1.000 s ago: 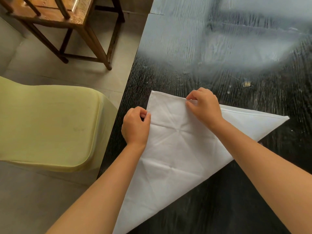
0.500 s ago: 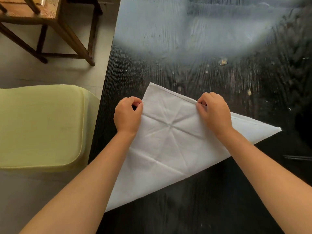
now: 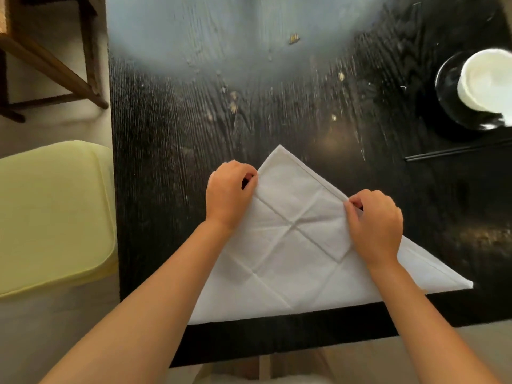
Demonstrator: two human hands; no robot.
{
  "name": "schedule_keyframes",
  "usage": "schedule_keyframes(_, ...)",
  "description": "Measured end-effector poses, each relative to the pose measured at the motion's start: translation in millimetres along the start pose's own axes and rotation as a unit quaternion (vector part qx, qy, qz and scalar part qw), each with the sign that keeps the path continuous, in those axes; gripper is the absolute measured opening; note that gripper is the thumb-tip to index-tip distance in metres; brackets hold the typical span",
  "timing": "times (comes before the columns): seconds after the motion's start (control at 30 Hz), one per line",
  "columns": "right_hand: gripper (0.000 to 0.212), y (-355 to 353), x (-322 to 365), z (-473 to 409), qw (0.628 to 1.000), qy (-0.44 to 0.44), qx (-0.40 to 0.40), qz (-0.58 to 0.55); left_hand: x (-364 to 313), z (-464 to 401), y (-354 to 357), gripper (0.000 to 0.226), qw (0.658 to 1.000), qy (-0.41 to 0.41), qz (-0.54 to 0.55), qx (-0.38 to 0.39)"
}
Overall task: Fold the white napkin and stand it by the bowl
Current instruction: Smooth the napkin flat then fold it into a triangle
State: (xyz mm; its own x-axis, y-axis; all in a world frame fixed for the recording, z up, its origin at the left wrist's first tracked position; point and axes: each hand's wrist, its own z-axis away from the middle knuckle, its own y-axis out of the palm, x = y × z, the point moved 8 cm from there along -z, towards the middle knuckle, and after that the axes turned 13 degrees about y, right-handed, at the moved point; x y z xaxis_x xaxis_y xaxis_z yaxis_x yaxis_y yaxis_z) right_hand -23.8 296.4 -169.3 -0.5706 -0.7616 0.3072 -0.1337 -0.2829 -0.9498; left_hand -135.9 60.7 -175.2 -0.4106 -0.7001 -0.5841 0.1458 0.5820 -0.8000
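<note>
The white napkin [image 3: 293,245] lies flat on the black table [image 3: 194,134] as a creased triangle, its apex pointing away from me and its long edge along the table's near edge. My left hand [image 3: 228,195] pinches the napkin's upper left edge. My right hand [image 3: 374,225] pinches the upper right edge. A white bowl [image 3: 487,79] sits on a dark plate [image 3: 448,106] at the far right, well apart from the napkin.
Black chopsticks [image 3: 457,152] lie just below the plate. A pale yellow chair seat [image 3: 52,214] stands left of the table. A wooden chair [image 3: 50,59] is at the far left. Crumbs dot the tabletop.
The napkin has turned clockwise and slid right, its long edge now along the table's near edge. Both hands kept their pinch. The view shifted right, bringing the bowl and plate in.
</note>
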Motion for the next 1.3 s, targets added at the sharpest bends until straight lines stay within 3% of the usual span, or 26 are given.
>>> schedule_keyframes(0.07,0.006,-6.7,-4.6,7.8,0.999,0.003,-0.035,0.007,-13.5,6.3,0.1,0.010,0.999,0.022,-0.028,-0.026)
schedule_keyframes(0.13,0.029,-5.0,1.8,18.5,0.998,-0.018,-0.054,0.036,-34.0,14.5,6.2,0.026,0.994,0.073,-0.067,-0.039)
schedule_keyframes(0.27,0.053,28.3,29.9,46.9,0.991,-0.099,0.021,0.087,-76.3,23.8,59.4,0.050,0.973,0.187,-0.107,0.087)
schedule_keyframes(0.4,0.056,54.0,24.0,58.3,0.983,-0.105,0.086,0.121,-69.1,21.9,91.1,0.053,0.960,0.164,-0.157,0.163)
schedule_keyframes(0.6,0.064,38.8,-21.2,69.7,0.978,-0.120,0.111,0.131,-67.8,21.4,91.1,0.066,0.954,0.161,-0.177,0.180)
schedule_keyframes(0.8,0.067,-3.2,-137.0,59.3,0.971,-0.041,0.110,0.206,-65.9,21.9,90.7,0.068,0.952,0.158,-0.188,0.181)
schedule_keyframes(0.97,0.065,-17.1,-159.6,54.9,0.971,0.002,0.097,0.217,-67.8,21.1,91.3,0.068,0.949,0.157,-0.199,0.186)
schedule_keyframes(1.07,0.065,-24.4,-138.4,64.4,0.982,0.057,0.056,0.173,-68.2,21.0,91.0,0.068,0.951,0.155,-0.197,0.180)
schedule_keyframes(1.2,0.065,10.6,-40.0,96.8,0.983,-0.104,0.094,0.119,-66.9,20.3,92.3,0.068,0.950,0.159,-0.204,0.176)
schedule_keyframes(1.3,0.065,36.7,-11.9,102.5,0.976,-0.131,0.121,0.124,-66.0,21.3,92.8,0.067,0.948,0.161,-0.207,0.180)
